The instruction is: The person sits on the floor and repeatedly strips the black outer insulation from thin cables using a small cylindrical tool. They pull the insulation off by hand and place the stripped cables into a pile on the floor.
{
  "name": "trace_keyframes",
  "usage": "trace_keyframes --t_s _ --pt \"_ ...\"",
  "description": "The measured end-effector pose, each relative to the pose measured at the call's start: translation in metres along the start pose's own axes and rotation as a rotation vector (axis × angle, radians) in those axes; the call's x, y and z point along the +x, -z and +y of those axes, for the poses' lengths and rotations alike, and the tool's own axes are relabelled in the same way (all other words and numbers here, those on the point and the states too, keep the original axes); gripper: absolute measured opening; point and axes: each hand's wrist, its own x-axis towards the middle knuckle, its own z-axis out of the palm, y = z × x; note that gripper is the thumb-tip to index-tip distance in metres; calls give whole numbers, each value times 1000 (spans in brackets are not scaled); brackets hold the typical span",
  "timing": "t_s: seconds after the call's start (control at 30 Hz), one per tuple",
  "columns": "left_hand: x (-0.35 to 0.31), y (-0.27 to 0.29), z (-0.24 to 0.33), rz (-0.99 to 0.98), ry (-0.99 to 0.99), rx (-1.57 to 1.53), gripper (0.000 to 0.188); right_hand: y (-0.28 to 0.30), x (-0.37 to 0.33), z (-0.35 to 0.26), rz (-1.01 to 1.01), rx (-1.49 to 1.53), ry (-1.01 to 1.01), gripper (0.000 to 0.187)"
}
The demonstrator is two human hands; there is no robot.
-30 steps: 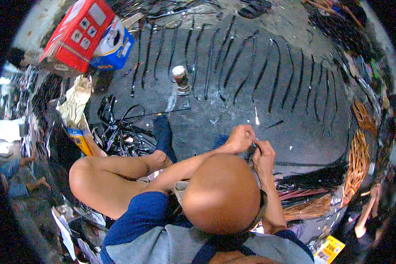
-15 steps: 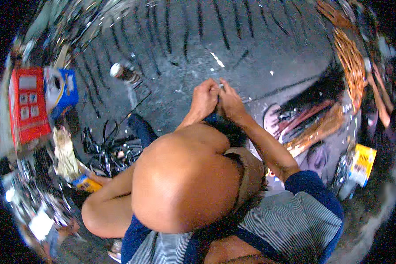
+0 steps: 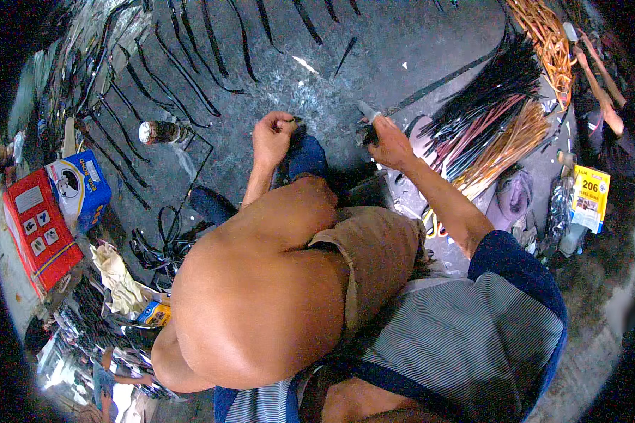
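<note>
My left hand (image 3: 271,139) is closed in a pinch above my dark blue footwear (image 3: 307,155). A tiny dark bit shows at its fingertips, too small to name. Farther right, my right hand (image 3: 391,144) is closed round a short grey, blade-like tool (image 3: 367,110) that points up and left. A dark piece sits beside its fingers, its kind unclear. The hands are apart. Beyond them, long thin black strips (image 3: 243,46) lie in rows on the dark grey floor surface (image 3: 374,70), with a small pale sliver (image 3: 305,65) among them.
A jar with a whitish lid (image 3: 159,132) lies at the left, near a blue box (image 3: 81,189) and a red box (image 3: 42,236). Tangled black strips (image 3: 164,236) lie by my foot. Bundles of black, maroon and tan strands (image 3: 483,120) spread at the right, near a yellow packet (image 3: 590,197).
My hands were together and have parted, the left to the left and the right to the right. The grey tool now shows clearly in my right hand. The view has shifted.
</note>
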Motion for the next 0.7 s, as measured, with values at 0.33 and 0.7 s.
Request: trace_keyframes --t_s 0.33,0.7 --pt "-10 -44 2 -279 -108 49 16 -20 22 -4 200 312 -171 25" --pt "-2 -38 14 103 33 -328 9 16 91 -115 161 440 -32 22"
